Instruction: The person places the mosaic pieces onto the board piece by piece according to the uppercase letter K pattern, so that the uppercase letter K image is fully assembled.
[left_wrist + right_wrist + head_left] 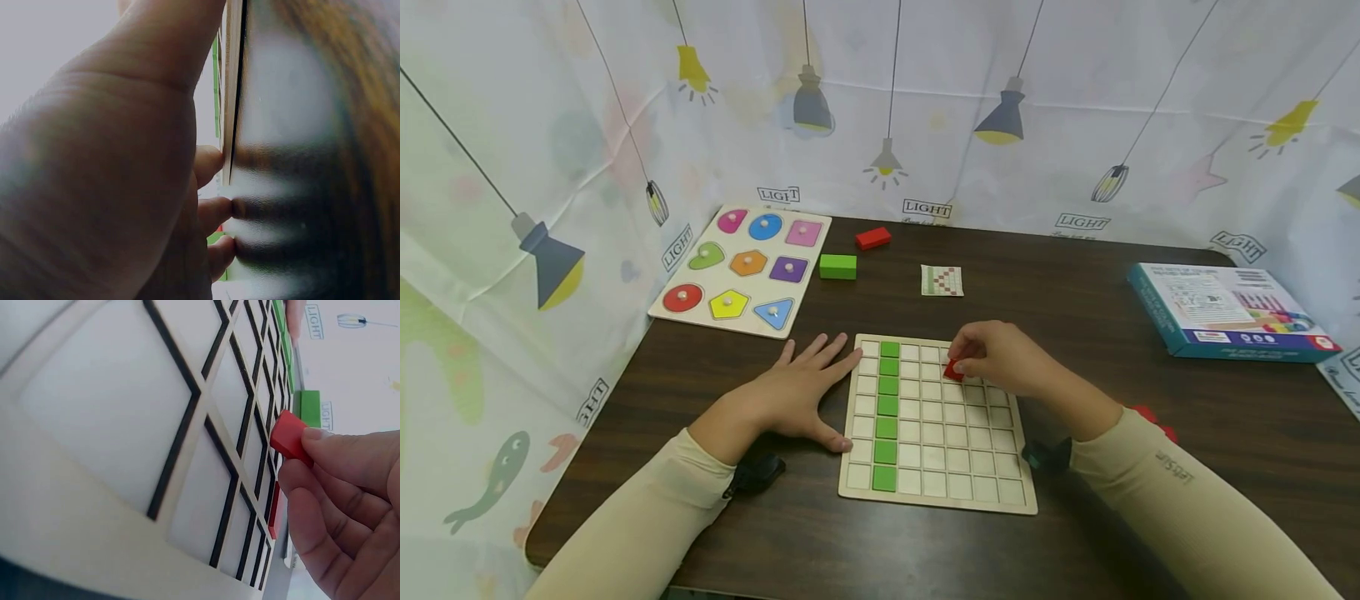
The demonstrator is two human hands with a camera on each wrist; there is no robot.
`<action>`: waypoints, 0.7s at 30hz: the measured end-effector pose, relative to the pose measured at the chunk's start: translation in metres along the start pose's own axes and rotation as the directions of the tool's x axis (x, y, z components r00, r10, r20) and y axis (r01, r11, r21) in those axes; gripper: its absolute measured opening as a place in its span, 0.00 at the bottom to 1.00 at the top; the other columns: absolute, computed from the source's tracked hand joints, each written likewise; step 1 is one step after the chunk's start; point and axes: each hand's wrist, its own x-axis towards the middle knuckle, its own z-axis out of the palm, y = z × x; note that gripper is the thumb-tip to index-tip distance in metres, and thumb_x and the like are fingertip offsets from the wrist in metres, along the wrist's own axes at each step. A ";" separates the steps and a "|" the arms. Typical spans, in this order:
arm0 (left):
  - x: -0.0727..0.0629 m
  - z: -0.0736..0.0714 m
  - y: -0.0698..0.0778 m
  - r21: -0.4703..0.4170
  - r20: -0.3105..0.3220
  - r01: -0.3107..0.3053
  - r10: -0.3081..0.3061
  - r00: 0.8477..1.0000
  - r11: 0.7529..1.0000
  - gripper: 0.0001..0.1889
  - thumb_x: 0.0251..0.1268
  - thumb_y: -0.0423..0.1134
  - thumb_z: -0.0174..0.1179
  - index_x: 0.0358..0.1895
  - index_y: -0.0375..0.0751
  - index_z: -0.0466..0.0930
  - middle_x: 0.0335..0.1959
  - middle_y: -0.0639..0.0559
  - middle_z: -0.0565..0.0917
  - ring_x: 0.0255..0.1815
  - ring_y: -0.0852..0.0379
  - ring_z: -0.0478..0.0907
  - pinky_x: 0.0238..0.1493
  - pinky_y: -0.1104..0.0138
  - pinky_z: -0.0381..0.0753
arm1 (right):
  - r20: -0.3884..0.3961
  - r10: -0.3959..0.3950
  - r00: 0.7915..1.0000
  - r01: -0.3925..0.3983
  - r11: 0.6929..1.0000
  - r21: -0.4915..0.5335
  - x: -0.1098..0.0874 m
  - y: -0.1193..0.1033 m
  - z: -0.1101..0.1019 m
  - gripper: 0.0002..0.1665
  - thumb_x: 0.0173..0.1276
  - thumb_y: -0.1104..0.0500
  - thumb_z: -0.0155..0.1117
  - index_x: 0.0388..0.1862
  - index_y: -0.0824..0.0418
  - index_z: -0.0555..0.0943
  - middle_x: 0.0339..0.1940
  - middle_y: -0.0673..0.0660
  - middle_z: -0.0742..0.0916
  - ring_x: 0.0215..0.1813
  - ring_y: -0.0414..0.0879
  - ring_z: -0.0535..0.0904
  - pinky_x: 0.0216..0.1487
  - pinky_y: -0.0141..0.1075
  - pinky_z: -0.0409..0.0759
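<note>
Pale sleeves [1202, 508] flank a grid board [935, 435], one red tile [289, 434] pinched at its far rows

The right grip [1003, 357] is narrow, thumb and fingers pinching the red tile at about the second row from the far edge, right of centre. The tile is tilted; whether it touches the board is hard to tell. To seat it well, I would square one edge to the dividing ribs, let the opposite edge drop, then press the face flat. Released while tilted, it could catch on a rib. The left grip [801, 396] is spread wide and holds nothing, index finger and thumb at the board's left edge; held there, it should stop the board sliding on the counter [1060, 279].

Most visible cells of the board are bare. Green tiles [887, 406] fill the whole second column, and the right wrist view shows another red tile [274, 514] by the far edge. Beyond, a shape puzzle [763, 287] carries nine knobbed pieces in its recesses. The flat box [1232, 312] looks closed, its contents out of sight. A pattern card [942, 281], green block [838, 267] and red block [873, 238] lie past the board; loose red tiles [1146, 412] are partly hidden by the right sleeve.
</note>
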 end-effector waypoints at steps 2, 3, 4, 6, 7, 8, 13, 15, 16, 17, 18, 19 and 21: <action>0.000 0.000 0.000 0.000 0.001 -0.001 0.001 1.000 1.000 0.68 0.43 0.82 0.64 0.85 0.56 0.41 0.85 0.48 0.37 0.83 0.43 0.32 0.73 0.35 0.30 | 0.009 -0.013 1.000 0.013 1.000 -0.003 0.000 0.000 0.001 0.06 0.70 0.64 0.70 0.42 0.54 0.85 0.37 0.47 0.87 0.39 0.44 0.82 0.44 0.43 0.80; 0.000 0.000 0.000 -0.001 0.002 -0.002 0.002 1.000 1.000 0.68 0.43 0.82 0.64 0.85 0.56 0.40 0.85 0.48 0.37 0.83 0.43 0.32 0.73 0.35 0.30 | 0.013 -0.020 1.000 0.020 1.000 -0.004 0.001 -0.001 0.001 0.05 0.70 0.64 0.70 0.42 0.54 0.85 0.36 0.47 0.87 0.39 0.44 0.82 0.44 0.43 0.80; 0.000 0.000 -0.001 -0.002 0.002 -0.003 0.003 1.000 1.000 0.68 0.43 0.82 0.64 0.85 0.56 0.41 0.85 0.48 0.37 0.83 0.43 0.32 0.73 0.35 0.30 | 0.016 -0.025 1.000 0.025 1.000 -0.007 0.001 -0.001 0.001 0.05 0.71 0.64 0.70 0.42 0.54 0.85 0.36 0.47 0.87 0.39 0.44 0.82 0.44 0.43 0.79; 0.000 0.000 -0.001 -0.003 0.005 -0.002 0.002 1.000 1.000 0.68 0.43 0.82 0.64 0.85 0.56 0.40 0.85 0.48 0.37 0.83 0.43 0.32 0.73 0.35 0.30 | 0.016 -0.025 1.000 0.025 1.000 -0.011 0.002 0.000 0.002 0.05 0.71 0.64 0.70 0.42 0.54 0.86 0.37 0.47 0.87 0.39 0.44 0.82 0.44 0.44 0.79; 0.000 0.000 -0.001 -0.001 0.008 0.000 0.000 1.000 1.000 0.68 0.43 0.82 0.64 0.85 0.57 0.40 0.85 0.49 0.37 0.83 0.44 0.31 0.73 0.36 0.30 | 0.010 -0.025 1.000 0.025 0.999 -0.020 0.002 0.000 0.002 0.05 0.71 0.63 0.70 0.42 0.53 0.86 0.38 0.47 0.87 0.39 0.45 0.81 0.44 0.44 0.79; 0.001 0.000 -0.001 0.000 0.010 0.002 -0.002 1.000 1.000 0.68 0.43 0.82 0.64 0.85 0.57 0.39 0.85 0.49 0.37 0.83 0.44 0.31 0.74 0.36 0.30 | 0.003 -0.024 1.000 0.024 0.999 -0.026 0.002 0.000 0.003 0.05 0.70 0.63 0.70 0.41 0.53 0.86 0.39 0.47 0.87 0.39 0.45 0.81 0.44 0.44 0.79; 0.002 0.001 -0.002 0.006 0.010 0.006 -0.006 1.000 1.000 0.68 0.42 0.83 0.63 0.85 0.59 0.38 0.85 0.50 0.37 0.83 0.44 0.31 0.74 0.36 0.30 | -0.018 -0.039 0.999 0.038 0.998 -0.055 0.002 0.004 0.006 0.06 0.69 0.64 0.71 0.42 0.54 0.88 0.42 0.49 0.85 0.41 0.46 0.80 0.44 0.44 0.79; 0.002 0.001 -0.002 0.005 0.008 0.005 -0.005 1.000 1.000 0.68 0.42 0.83 0.62 0.85 0.59 0.39 0.85 0.50 0.37 0.83 0.44 0.31 0.74 0.36 0.30 | -0.013 -0.048 0.999 0.047 0.997 -0.057 0.003 0.006 0.007 0.06 0.69 0.64 0.71 0.43 0.55 0.89 0.41 0.49 0.86 0.41 0.45 0.81 0.45 0.45 0.79; 0.002 0.001 -0.002 0.004 0.007 0.004 -0.004 1.000 1.000 0.68 0.42 0.83 0.62 0.85 0.59 0.39 0.85 0.50 0.37 0.83 0.44 0.31 0.74 0.36 0.30 | -0.012 -0.046 0.999 0.045 0.997 -0.058 0.003 0.007 0.008 0.06 0.69 0.64 0.71 0.43 0.55 0.89 0.40 0.48 0.86 0.41 0.44 0.81 0.45 0.45 0.80; 0.002 0.001 -0.002 0.003 0.009 0.005 -0.005 1.000 1.000 0.68 0.42 0.83 0.62 0.85 0.59 0.39 0.85 0.50 0.37 0.83 0.44 0.31 0.74 0.36 0.30 | -0.010 -0.048 0.999 0.047 0.997 -0.060 0.003 0.007 0.008 0.06 0.70 0.63 0.71 0.43 0.55 0.89 0.39 0.47 0.87 0.41 0.43 0.82 0.46 0.45 0.80; 0.002 0.001 -0.002 0.002 0.010 0.006 -0.006 1.000 1.000 0.68 0.42 0.83 0.63 0.85 0.59 0.39 0.85 0.50 0.37 0.83 0.45 0.31 0.74 0.36 0.30 | -0.012 -0.047 0.999 0.046 0.997 -0.059 0.002 0.008 0.008 0.06 0.70 0.63 0.71 0.43 0.55 0.89 0.39 0.47 0.87 0.41 0.43 0.82 0.46 0.45 0.80; 0.002 0.001 -0.002 -0.001 0.011 0.006 -0.006 1.000 1.000 0.68 0.42 0.83 0.63 0.85 0.59 0.39 0.85 0.50 0.37 0.83 0.44 0.31 0.74 0.36 0.30 | -0.016 -0.046 0.999 0.045 0.997 -0.059 0.002 0.008 0.008 0.06 0.70 0.63 0.71 0.44 0.55 0.89 0.39 0.47 0.87 0.41 0.43 0.82 0.46 0.45 0.80; 0.001 0.000 -0.001 -0.002 0.012 0.008 -0.007 1.000 1.000 0.68 0.42 0.83 0.63 0.85 0.58 0.39 0.85 0.50 0.37 0.83 0.44 0.31 0.74 0.36 0.30 | -0.028 -0.042 0.999 0.040 0.997 -0.066 0.001 0.009 0.008 0.06 0.69 0.62 0.72 0.44 0.55 0.89 0.39 0.47 0.87 0.41 0.44 0.82 0.46 0.45 0.80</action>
